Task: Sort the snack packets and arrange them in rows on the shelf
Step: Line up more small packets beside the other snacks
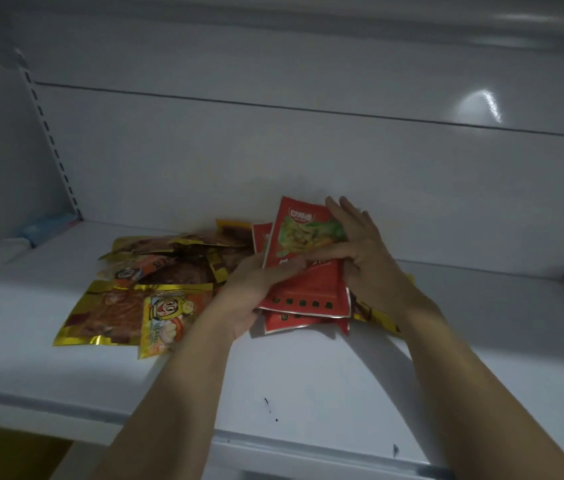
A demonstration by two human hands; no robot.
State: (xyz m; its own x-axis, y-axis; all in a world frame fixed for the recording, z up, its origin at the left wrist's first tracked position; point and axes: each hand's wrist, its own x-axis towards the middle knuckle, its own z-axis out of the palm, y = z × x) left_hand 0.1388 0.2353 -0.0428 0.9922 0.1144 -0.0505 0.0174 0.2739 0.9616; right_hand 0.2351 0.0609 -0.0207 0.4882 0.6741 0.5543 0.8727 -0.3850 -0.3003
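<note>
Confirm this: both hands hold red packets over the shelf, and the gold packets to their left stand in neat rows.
Wrong on one point. The head view shows the gold packets lying in a loose, overlapping heap, not in neat rows. The left hand and right hand do hold the red packets over the shelf.

Left grip (251, 294), right grip (368, 259) bare; forearms (481, 393) bare.

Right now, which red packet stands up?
The red packet showing green and yellow food, between left hand and right hand; other red packets lie flatter beneath.
</note>
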